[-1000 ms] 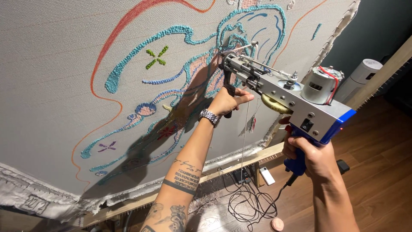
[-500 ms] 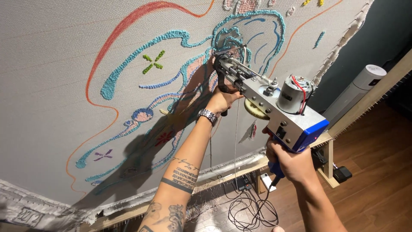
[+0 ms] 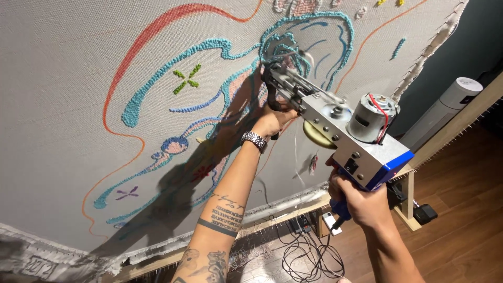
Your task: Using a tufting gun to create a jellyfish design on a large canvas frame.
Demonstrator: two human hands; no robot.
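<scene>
Head view shows the tufting gun [image 3: 340, 131] now moved a little left along the cloth [image 3: 78, 78], its tip at the blue yarn outline [image 3: 293, 47], left hand [image 3: 275, 118] closed on the front handle, right hand [image 3: 361, 202] closed on the blue grip.

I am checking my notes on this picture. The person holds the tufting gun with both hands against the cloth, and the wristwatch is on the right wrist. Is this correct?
Not quite. The head view shows the wristwatch on the left wrist, just below the left hand gripping the front handle. The rest stands: the right hand holds the blue rear grip, and the tufting gun is pressed against the cloth.
</scene>
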